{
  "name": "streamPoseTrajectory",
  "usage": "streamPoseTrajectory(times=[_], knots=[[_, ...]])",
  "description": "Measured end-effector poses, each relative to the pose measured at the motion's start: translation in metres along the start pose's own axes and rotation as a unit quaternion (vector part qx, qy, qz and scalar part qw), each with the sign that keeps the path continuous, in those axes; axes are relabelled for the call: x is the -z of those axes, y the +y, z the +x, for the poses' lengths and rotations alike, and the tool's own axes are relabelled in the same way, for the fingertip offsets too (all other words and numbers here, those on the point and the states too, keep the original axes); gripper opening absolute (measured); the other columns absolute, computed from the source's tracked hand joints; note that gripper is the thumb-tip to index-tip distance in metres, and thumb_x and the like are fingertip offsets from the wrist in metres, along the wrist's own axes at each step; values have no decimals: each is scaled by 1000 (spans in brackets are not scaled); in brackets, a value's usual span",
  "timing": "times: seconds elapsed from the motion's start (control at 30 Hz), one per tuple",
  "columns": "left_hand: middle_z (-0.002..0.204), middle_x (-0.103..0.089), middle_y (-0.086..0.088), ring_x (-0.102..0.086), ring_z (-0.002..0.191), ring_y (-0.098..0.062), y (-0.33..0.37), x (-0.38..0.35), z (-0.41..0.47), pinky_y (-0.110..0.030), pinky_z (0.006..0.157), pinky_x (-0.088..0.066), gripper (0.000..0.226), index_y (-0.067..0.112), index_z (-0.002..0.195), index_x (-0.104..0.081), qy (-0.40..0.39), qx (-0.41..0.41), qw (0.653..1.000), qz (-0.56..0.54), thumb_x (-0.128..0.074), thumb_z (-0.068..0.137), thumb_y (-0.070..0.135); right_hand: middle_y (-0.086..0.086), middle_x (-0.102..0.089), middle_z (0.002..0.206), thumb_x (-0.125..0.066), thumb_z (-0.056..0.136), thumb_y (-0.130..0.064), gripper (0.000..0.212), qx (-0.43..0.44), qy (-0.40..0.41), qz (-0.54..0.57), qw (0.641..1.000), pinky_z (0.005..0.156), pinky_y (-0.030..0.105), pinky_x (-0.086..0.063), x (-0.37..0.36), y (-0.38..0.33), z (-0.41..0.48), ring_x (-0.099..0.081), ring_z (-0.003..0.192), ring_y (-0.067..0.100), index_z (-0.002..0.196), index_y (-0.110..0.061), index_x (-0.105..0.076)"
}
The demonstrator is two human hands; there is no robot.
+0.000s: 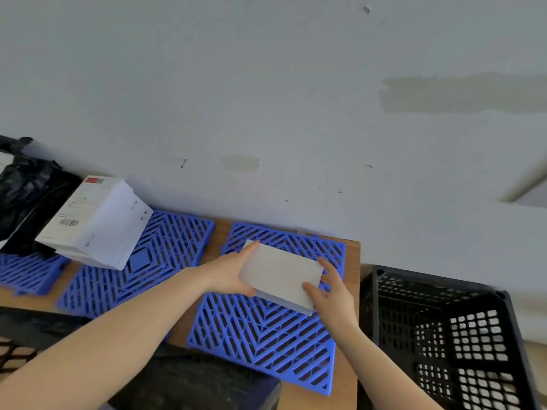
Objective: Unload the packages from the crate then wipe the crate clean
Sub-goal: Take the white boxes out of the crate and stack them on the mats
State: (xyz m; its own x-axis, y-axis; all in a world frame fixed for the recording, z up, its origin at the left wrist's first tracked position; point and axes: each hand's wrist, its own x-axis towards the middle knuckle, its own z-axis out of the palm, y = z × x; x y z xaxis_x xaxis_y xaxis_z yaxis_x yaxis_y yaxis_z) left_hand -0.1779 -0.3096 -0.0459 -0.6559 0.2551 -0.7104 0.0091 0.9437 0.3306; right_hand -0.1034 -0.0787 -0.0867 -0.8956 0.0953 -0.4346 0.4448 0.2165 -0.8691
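We note a white package (281, 273) held at both ends: the left hand (229, 272) curls round its left edge and the right hand (333, 297) pinches its right edge. It is over a blue grid mat (266, 344) on the bench (352, 261). The black crate (438, 279) stands just beside the bench, to the right. Stacked packages (94, 223) lie well apart, to the left.

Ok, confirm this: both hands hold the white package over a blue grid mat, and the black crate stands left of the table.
One thing is wrong: the black crate stands right of the table, not left, as the head view shows. The rest holds: the left hand and right hand hold the white package over a blue grid mat.
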Motion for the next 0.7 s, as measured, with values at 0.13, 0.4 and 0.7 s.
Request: streamPoseTrajectory(times=[0.13, 0.4, 0.7], knots=[[144, -30, -6, -57, 99, -23, -5, -7, 8, -43, 91, -51, 111, 42, 147, 26, -23, 16, 1000, 8, -67, 86, 45, -7, -51, 119, -57, 95, -26, 58, -2, 19, -47, 999, 66, 21, -51, -13, 8, -2, -56, 92, 8, 145, -40, -31], [91, -58, -8, -61, 68, -24, -5, -7, 9, -36, 61, -49, 111, 36, 149, 18, -21, 69, 996, 59, -71, 84, 45, -1, -50, 136, -53, 97, -32, 60, 25, -7, -156, 987, 85, 34, -52, -23, 10, 7, -54, 112, 17, 148, -40, -23], [88, -61, -9, -64, 71, -26, 0, -2, 10, -40, 68, -55, 117, 34, 149, 12, -25, 90, 991, 97, -79, 76, 44, -1, -44, 143, -53, 97, -32, 61, 27, -31, -181, 983, 91, 38, -52, -25, 7, 7, -50, 122, 18, 148, -38, -21]])
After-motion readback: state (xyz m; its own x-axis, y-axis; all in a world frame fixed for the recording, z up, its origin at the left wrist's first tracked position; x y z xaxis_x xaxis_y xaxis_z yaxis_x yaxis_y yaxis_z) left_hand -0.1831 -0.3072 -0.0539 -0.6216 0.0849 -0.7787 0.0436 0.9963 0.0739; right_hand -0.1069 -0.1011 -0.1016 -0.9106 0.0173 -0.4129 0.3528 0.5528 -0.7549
